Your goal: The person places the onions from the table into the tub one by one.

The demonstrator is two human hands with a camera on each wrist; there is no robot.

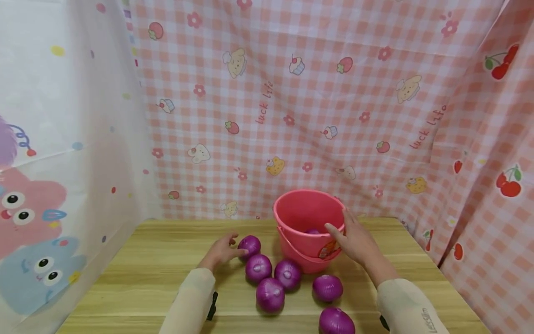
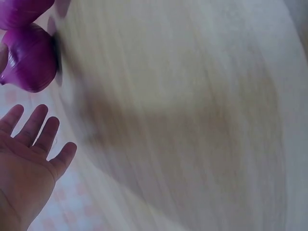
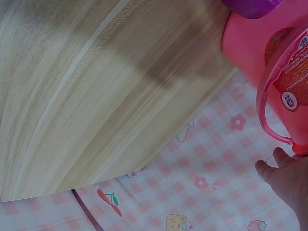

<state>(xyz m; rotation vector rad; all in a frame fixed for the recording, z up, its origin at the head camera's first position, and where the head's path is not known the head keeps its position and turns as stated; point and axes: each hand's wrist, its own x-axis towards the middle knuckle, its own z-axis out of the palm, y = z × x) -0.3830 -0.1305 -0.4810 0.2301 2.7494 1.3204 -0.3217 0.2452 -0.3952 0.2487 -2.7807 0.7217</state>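
In the head view my left hand point(image 1: 221, 253) is beside the rearmost purple onion point(image 1: 249, 246), its thumb over the near side. The left wrist view shows its fingers point(image 2: 45, 134) spread, apart from an onion point(image 2: 31, 57). My right hand point(image 1: 358, 241) rests against the right side of a pink bucket point(image 1: 310, 255), thumb near the rim; in the right wrist view its fingers point(image 3: 269, 171) are extended by the handle's joint. An onion point(image 1: 312, 231) shows partly inside the bucket. More onions lie in front: point(image 1: 258, 268) is among several clustered left of it.
Two separate onions, a rear one point(image 1: 327, 288) and a nearer one point(image 1: 337, 321), lie on the wooden table point(image 1: 137, 278) at front right. The bucket's handle point(image 1: 298, 253) hangs down its front. A checked pink cloth point(image 1: 250, 148) hangs behind the table.
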